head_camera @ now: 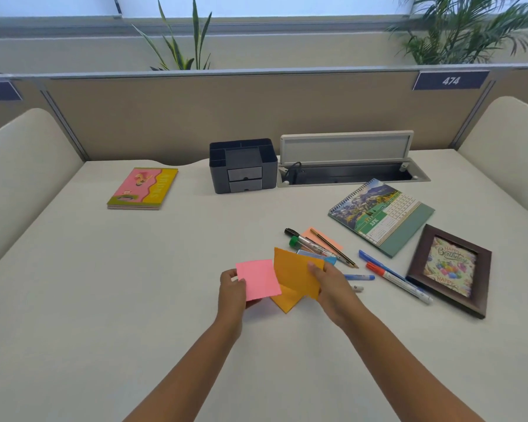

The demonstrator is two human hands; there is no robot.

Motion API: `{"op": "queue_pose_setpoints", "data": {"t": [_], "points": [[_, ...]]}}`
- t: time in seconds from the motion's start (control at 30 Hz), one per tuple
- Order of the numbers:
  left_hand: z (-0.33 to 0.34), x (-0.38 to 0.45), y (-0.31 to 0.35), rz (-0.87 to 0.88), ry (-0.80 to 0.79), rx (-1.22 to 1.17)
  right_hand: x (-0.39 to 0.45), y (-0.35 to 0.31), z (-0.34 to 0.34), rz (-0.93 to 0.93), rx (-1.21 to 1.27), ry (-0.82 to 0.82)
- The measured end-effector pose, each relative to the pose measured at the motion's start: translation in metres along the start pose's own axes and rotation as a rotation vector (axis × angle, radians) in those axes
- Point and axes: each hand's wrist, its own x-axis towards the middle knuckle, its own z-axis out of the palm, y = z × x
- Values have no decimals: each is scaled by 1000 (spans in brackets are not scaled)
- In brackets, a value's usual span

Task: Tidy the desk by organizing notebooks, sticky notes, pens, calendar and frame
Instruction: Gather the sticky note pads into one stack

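My left hand (pixel 232 292) holds a pink sticky note (pixel 258 278) just above the desk. My right hand (pixel 333 287) grips an orange sticky note (pixel 296 274); another orange note (pixel 285 300) lies under it. Behind them lie a salmon sticky note (pixel 328 239), a blue one (pixel 329 259), a green-capped marker (pixel 308 243), a pencil (pixel 333 248) and several pens (pixel 397 280). A spiral calendar (pixel 381 216) lies flat at the right, a brown picture frame (pixel 450 269) beside it. A stack of notebooks (pixel 144 188) rests at the far left.
A dark grey desk organizer (pixel 243 166) with drawers stands at the back centre. Next to it an open cable tray (pixel 351 173) has its lid raised. Beige partition panels (pixel 165 117) bound the desk at the back and sides.
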Motion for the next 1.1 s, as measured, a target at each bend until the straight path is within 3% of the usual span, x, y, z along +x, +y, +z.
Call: {"op": "queue_pose_setpoints", "data": {"t": [0.1,0.27,0.4,0.57,0.73,0.83,0.93,1.1], "points": [[8,-6,0,10,-7,-30,-2,2,15,47,192,-65],[10,-7,2,-3,37,-126,3,3,19,27,235,71],[9,-4,-3,-38,82,-203,-1,1,26,65,535,-7],[15,-1,-4,-79,35,-252,-11,8,41,74,522,-40],[10,4,-7,-89,-36,-297,-10,13,42,-57,120,-90],[-1,10,-9,-83,33,-304,-3,20,30,-243,-252,6],[-14,21,-14,-90,100,-265,0,33,17,-405,-717,-1],[-25,34,-19,-80,201,-163,2,47,20,-457,-1207,-91]]}}
